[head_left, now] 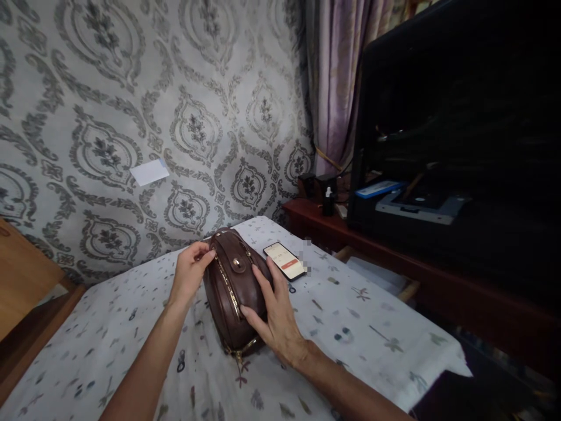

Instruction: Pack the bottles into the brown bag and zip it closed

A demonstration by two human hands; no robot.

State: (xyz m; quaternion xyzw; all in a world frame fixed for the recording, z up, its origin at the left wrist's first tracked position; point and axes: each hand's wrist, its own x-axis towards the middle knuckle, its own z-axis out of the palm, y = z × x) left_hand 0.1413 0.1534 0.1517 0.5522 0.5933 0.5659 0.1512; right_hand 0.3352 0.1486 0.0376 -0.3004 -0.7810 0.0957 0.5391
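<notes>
A brown leather bag (232,280) with gold zips stands on the patterned tablecloth (359,327). My left hand (190,272) pinches something at the bag's upper left end, likely a zip pull, with thumb and forefinger closed. My right hand (274,316) lies flat against the bag's right side, fingers spread, steadying it. A smartphone (284,261) with a lit screen rests just behind and to the right of the bag.
A dark wooden cabinet (394,251) with a large black TV (460,117) stands at the right, with small bottles (328,200) and devices on it. Patterned wallpaper with a white card (149,172) lies behind. A wooden board (21,275) is at the left.
</notes>
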